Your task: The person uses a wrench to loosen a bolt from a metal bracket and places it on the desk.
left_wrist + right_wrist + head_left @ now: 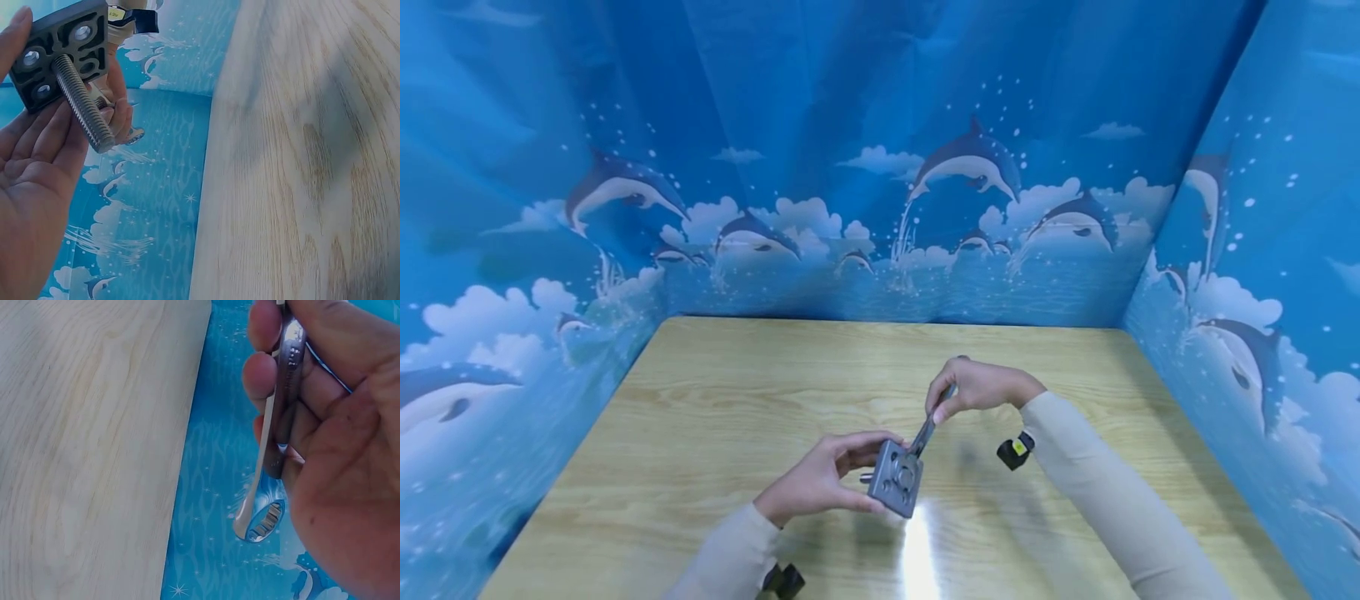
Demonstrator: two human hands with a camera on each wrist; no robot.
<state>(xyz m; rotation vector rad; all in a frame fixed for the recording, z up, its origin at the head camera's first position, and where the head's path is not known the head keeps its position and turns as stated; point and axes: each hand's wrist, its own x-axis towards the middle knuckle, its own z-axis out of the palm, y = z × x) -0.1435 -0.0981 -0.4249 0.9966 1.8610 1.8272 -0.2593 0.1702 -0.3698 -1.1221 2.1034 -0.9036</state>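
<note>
My left hand (827, 475) grips a square dark grey plate (897, 479) by its edges, fingers along the top and thumb below. In the left wrist view, a thick threaded bolt (84, 106) sticks out from the plate's ribbed back, which has round holes near its corners. My right hand (981, 386) holds a metal wrench (922, 437) slantwise, its lower end right at the plate's upper right edge. The right wrist view shows the wrench's toothed ring end (244, 522) projecting past the curled fingers (259, 375).
Both hands are over a light wood-grain table (737, 375). Blue sheeting (820, 108) printed with dolphins and clouds stands behind the table and along its sides. A small black device (1015, 450) is worn at the right wrist, another (786, 581) at the left.
</note>
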